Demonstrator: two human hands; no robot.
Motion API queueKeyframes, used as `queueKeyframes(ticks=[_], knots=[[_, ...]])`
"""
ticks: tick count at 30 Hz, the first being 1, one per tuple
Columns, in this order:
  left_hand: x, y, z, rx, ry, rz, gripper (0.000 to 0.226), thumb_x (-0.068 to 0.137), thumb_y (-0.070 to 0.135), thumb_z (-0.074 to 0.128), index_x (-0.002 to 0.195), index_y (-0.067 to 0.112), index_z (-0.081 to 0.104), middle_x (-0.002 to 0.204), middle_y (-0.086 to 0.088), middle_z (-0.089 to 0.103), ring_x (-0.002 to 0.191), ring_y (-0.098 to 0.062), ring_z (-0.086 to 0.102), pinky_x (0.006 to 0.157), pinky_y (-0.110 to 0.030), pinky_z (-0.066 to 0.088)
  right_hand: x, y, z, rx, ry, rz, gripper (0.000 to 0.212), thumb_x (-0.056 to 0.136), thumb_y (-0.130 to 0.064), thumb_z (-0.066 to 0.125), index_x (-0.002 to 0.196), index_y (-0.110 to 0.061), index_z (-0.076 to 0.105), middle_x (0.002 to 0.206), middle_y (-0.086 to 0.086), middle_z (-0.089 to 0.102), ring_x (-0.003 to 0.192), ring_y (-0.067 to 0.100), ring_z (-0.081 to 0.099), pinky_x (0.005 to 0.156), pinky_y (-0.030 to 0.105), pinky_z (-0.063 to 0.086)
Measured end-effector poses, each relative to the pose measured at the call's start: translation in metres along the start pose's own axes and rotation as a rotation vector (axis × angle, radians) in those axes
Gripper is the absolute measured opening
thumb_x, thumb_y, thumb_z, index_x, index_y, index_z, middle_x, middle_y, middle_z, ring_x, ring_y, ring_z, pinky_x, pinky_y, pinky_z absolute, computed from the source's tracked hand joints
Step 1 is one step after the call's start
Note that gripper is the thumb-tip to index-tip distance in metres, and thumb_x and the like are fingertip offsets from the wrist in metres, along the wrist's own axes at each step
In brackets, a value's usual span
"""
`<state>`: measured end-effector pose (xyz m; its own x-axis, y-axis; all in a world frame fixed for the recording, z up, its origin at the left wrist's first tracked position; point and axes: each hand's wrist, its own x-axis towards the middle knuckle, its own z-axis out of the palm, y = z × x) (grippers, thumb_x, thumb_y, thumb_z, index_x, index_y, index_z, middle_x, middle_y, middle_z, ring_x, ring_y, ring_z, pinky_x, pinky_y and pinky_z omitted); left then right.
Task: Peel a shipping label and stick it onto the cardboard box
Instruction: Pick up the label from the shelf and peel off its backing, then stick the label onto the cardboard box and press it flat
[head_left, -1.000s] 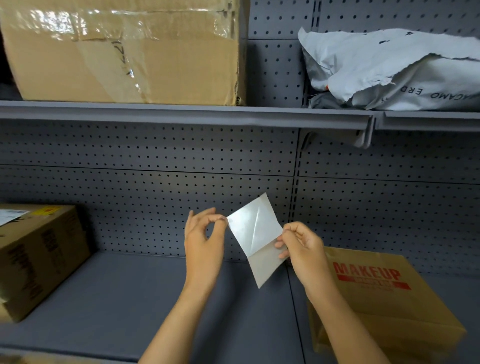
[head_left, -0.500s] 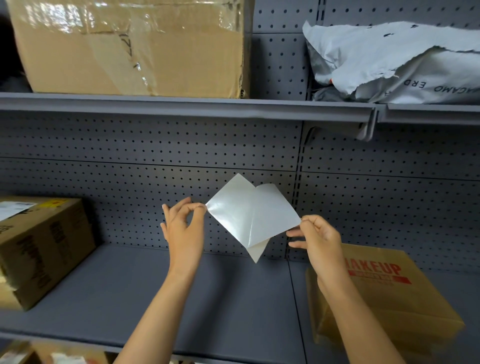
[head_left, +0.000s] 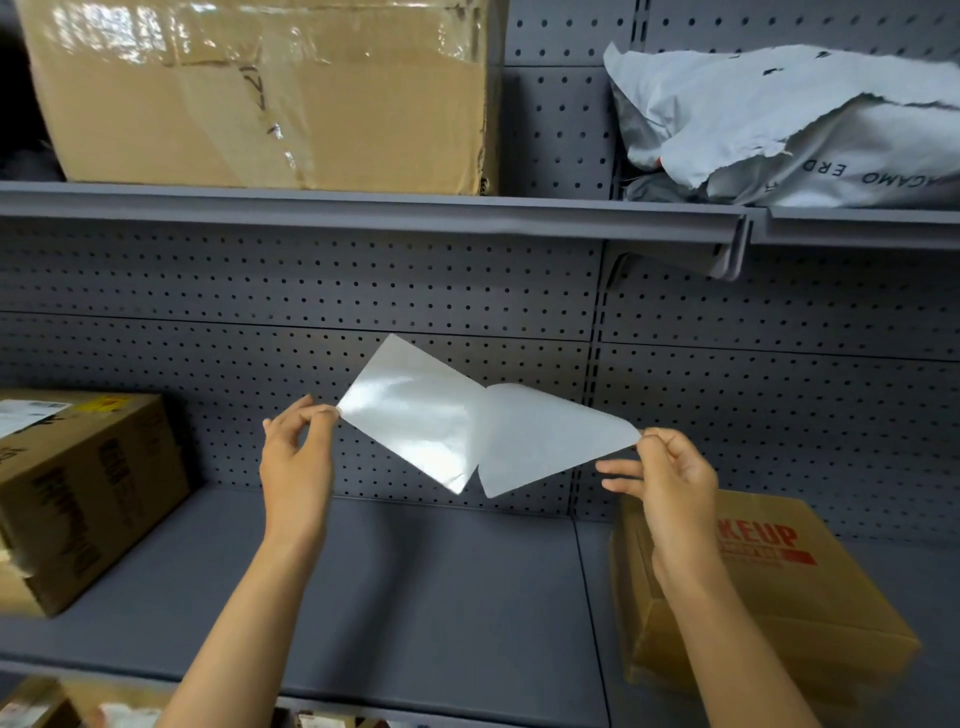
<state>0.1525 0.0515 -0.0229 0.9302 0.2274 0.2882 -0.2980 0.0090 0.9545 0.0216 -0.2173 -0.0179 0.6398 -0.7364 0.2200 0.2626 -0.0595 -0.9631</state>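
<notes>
In front of the grey shelf I hold a label sheet spread wide in the air. My left hand (head_left: 296, 457) pinches a corner of the glossy backing sheet (head_left: 410, 415). My right hand (head_left: 670, 478) pinches a corner of the matte white shipping label (head_left: 545, 439). The two sheets are pulled far apart and still join along a seam in the middle. A cardboard box printed "MAKEUP" in red (head_left: 779, 587) stands on the shelf below my right hand.
Another cardboard box with a label (head_left: 88, 483) sits at the left of the shelf (head_left: 426, 582). On the upper shelf stand a large taped box (head_left: 260, 98) and a torn grey mailer bag (head_left: 779, 119). A perforated back panel runs behind my hands.
My hands have drawn apart, left going left and right going right. The label has peeled much further off its backing, from a folded pair to two sheets joined only at the middle.
</notes>
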Motion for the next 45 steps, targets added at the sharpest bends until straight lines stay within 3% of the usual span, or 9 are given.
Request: queueKeyframes(ticks=[4,7,11,15,20,28,36,41,45], knots=[[0.007,-0.006,-0.012,-0.078,0.035,-0.047,0.012,0.095,0.029,0.058,0.092,0.035,0.069,0.146,0.012,0.055,0.126,-0.010,0.049,0.106,-0.038,0.036,0.001,-0.003,-0.005,0.062,0.043,-0.034,0.017,0.098,-0.010,0.048,0.092,-0.015,0.062,0.071,-0.001,0.077,0.062,0.022,0.074,0.061,0.031,0.060],[0.014,-0.013,-0.025,-0.072,0.092,-0.046,0.021,0.094,0.030,0.058,0.106,0.019,0.072,0.145,0.011,0.057,0.128,-0.009,0.049,0.104,-0.036,0.035,0.002,-0.003,-0.010,0.082,0.049,-0.047,0.017,0.098,-0.010,0.046,0.094,-0.014,0.062,0.066,-0.004,0.076,0.061,0.021,0.074,0.058,0.027,0.059],[0.018,-0.007,-0.036,-0.098,0.119,-0.030,0.016,0.094,0.027,0.057,0.086,0.027,0.071,0.139,0.011,0.060,0.128,-0.009,0.051,0.105,-0.033,0.037,0.001,-0.005,-0.012,0.065,0.020,-0.071,0.019,0.098,-0.008,0.046,0.090,-0.014,0.063,0.063,-0.001,0.074,0.057,0.017,0.072,0.056,0.026,0.058],[0.013,-0.007,-0.039,-0.092,0.079,-0.024,0.018,0.097,0.031,0.054,0.092,0.029,0.071,0.133,0.010,0.066,0.123,-0.013,0.057,0.108,-0.038,0.043,-0.012,0.003,-0.003,-0.216,-0.078,-0.145,0.017,0.091,-0.015,0.054,0.079,-0.017,0.066,0.063,0.003,0.072,0.059,0.018,0.070,0.063,0.037,0.056],[0.002,-0.015,-0.030,-0.049,0.036,-0.063,0.022,0.090,0.033,0.055,0.096,0.026,0.075,0.122,-0.005,0.070,0.103,-0.018,0.067,0.097,-0.040,0.050,-0.030,0.031,0.020,-0.796,-0.226,-0.326,0.020,0.084,-0.025,0.064,0.065,-0.026,0.059,0.047,-0.008,0.055,0.040,0.000,0.049,0.040,0.014,0.040],[-0.013,-0.023,-0.005,-0.035,-0.060,-0.161,0.020,0.099,0.023,0.053,0.097,0.016,0.072,0.096,-0.002,0.071,0.084,-0.012,0.065,0.074,-0.029,0.051,-0.035,0.079,0.050,-0.901,-0.341,-0.184,0.017,0.080,-0.027,0.069,0.067,-0.016,0.070,0.065,-0.005,0.070,0.064,0.008,0.065,0.062,0.026,0.055],[-0.031,-0.017,0.028,-0.020,-0.113,-0.181,0.018,0.094,0.028,0.056,0.091,0.025,0.073,0.119,-0.002,0.068,0.114,-0.018,0.062,0.100,-0.038,0.049,-0.034,0.057,0.077,-0.785,-0.387,-0.317,0.021,0.088,-0.045,0.065,0.082,-0.028,0.077,0.076,-0.015,0.072,0.069,0.004,0.065,0.064,0.026,0.055],[-0.035,0.001,0.040,-0.065,-0.109,-0.157,0.021,0.090,0.034,0.056,0.092,0.026,0.075,0.117,0.001,0.069,0.112,-0.014,0.062,0.103,-0.043,0.050,-0.045,0.025,0.098,-0.750,-0.385,-0.420,0.036,0.074,-0.067,0.067,0.087,-0.035,0.074,0.078,-0.019,0.069,0.069,0.000,0.063,0.062,0.024,0.052],[-0.037,0.013,0.046,-0.101,-0.124,-0.133,0.019,0.094,0.028,0.056,0.090,0.024,0.074,0.113,0.002,0.067,0.104,-0.011,0.061,0.100,-0.041,0.052,-0.042,0.014,0.105,-0.787,-0.340,-0.466,0.029,0.075,-0.060,0.071,0.088,-0.034,0.074,0.080,-0.017,0.070,0.070,0.001,0.062,0.064,0.026,0.053]])
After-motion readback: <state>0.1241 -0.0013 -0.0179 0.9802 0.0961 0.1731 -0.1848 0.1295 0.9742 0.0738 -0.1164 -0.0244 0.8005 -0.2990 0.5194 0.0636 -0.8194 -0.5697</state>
